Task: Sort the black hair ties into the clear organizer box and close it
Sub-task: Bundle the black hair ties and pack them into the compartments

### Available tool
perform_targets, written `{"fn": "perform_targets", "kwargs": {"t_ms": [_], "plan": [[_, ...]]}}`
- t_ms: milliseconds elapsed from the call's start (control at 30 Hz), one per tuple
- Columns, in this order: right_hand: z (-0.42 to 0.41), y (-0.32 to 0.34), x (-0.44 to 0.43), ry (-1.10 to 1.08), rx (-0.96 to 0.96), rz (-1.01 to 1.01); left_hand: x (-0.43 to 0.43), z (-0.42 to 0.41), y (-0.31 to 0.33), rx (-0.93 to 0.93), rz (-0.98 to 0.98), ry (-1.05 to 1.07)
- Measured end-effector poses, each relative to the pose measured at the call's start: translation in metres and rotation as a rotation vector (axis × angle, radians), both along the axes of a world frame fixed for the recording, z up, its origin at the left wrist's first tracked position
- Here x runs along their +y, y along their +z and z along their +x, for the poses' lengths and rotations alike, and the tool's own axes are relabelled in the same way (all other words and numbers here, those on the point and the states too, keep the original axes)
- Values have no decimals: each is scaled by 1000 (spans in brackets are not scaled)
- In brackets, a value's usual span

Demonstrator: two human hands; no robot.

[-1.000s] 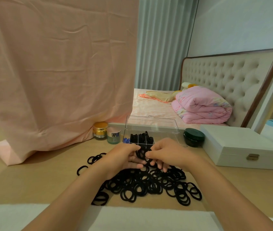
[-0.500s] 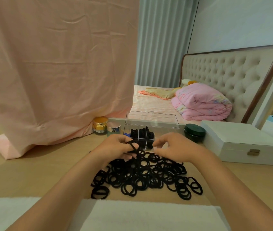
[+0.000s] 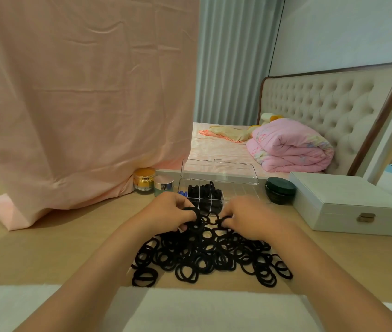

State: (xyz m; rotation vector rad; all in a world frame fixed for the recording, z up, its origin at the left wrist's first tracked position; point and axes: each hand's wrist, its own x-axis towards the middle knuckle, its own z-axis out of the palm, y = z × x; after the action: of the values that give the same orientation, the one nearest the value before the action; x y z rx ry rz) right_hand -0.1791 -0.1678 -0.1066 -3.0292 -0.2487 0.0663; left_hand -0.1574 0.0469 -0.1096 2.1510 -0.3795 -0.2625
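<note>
At ten o'clock on the desk (image 3: pixel 70 248) stands a gold jar (image 3: pixel 144 179). Beside it, the left hand (image 3: pixel 166 212) curls its fingers round several black hair ties (image 3: pixel 204 255) at the pile's eleven o'clock edge. Beyond the pile, at twelve o'clock, sits the clear organizer box (image 3: pixel 219 172), lid raised, with ties in some compartments. The right hand (image 3: pixel 252 216) pinches a tie at one o'clock, near a dark green jar (image 3: pixel 280 192).

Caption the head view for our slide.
Left hand and right hand pinch black hair ties before the open organizer box.
</note>
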Motion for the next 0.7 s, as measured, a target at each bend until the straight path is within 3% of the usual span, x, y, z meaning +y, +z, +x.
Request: {"fn": "perform_targets", "kwargs": {"t_ms": [200,267,400,567,633,700], "plan": [[-21,38,1,45,118,765,-5,-3,0,-73,47,79],[-22,35,13,65,176,910,-9,-5,0,-39,18,74],[-18,19,25,24,148,950,-11,-7,3,134,-164,13],[-17,17,23,-44,102,909,-4,-6,4,402,-455,-210],[-17,18,22,-67,76,868,-2,-4,3,426,-525,-246],[-16,18,22,-80,57,825,-3,-3,2,326,-430,-192]]}}
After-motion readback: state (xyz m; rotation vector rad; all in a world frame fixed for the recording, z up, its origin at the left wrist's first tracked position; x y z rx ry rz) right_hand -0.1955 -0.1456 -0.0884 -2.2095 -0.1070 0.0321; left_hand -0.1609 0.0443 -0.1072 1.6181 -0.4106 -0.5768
